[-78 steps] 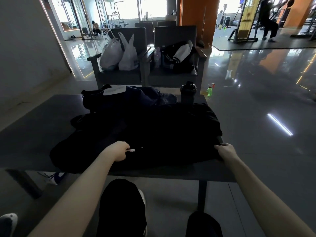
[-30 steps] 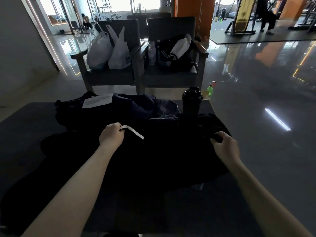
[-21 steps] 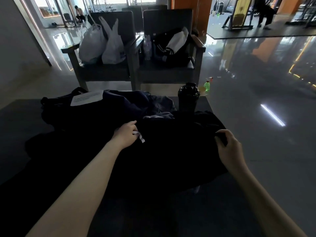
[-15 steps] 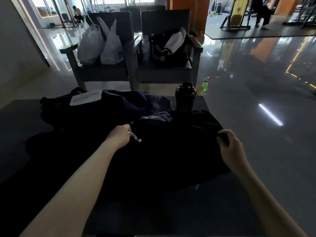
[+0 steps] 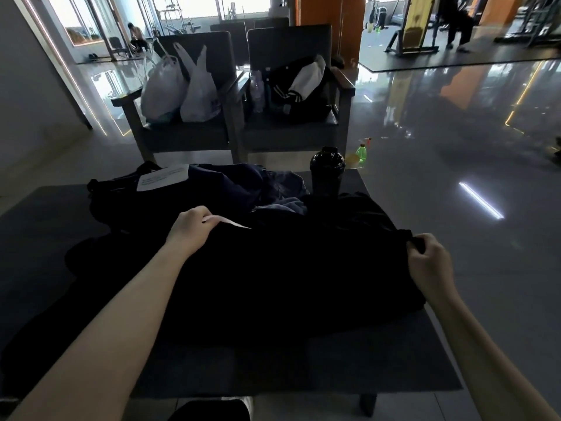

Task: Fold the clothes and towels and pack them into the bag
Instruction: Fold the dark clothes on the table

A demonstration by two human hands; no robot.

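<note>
Black garment lies spread across the dark surface, held taut between a person's two hands. The left hand grips its far edge, fingers curled round the cloth where a white tag sticks out, while the right hand pinches the right corner. Just behind sit a heap of dark blue cloth and a black bottle.
</note>
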